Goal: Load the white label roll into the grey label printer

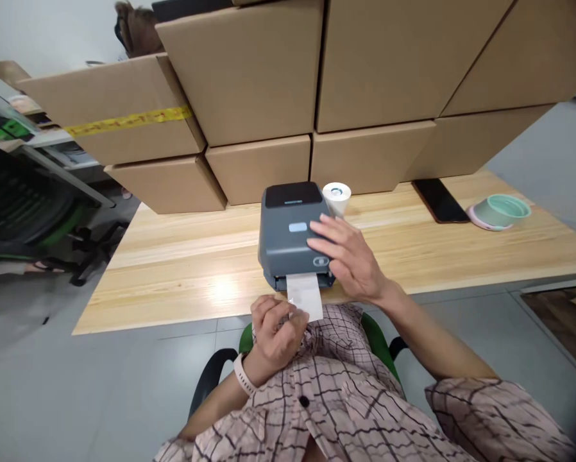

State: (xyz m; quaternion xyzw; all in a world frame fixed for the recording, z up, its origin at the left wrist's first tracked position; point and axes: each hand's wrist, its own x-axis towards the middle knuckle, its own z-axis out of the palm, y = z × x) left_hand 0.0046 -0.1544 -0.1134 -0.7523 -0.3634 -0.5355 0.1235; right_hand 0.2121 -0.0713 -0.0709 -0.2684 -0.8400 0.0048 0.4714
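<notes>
A dark grey label printer (281, 247) stands near the front edge of the wooden table. From its front slot a white label strip (307, 292) hangs out over the edge. My left hand (278, 330), with a pale band on the wrist, is closed at the strip's lower left corner, fingers curled around that edge. Across the right side of the printer's lid lies my right hand (350, 256), its fingers stretched out and apart, holding nothing. A roll of white labels (337, 196) stands upright just behind the printer's right side.
Stacked cardboard boxes (249, 77) form a wall along the table's back. On the right of the wooden table (182, 269) lie a black phone (439, 200) and a mint-green bowl (502, 210) on a pink base. Another person's head (141, 29) shows behind the boxes.
</notes>
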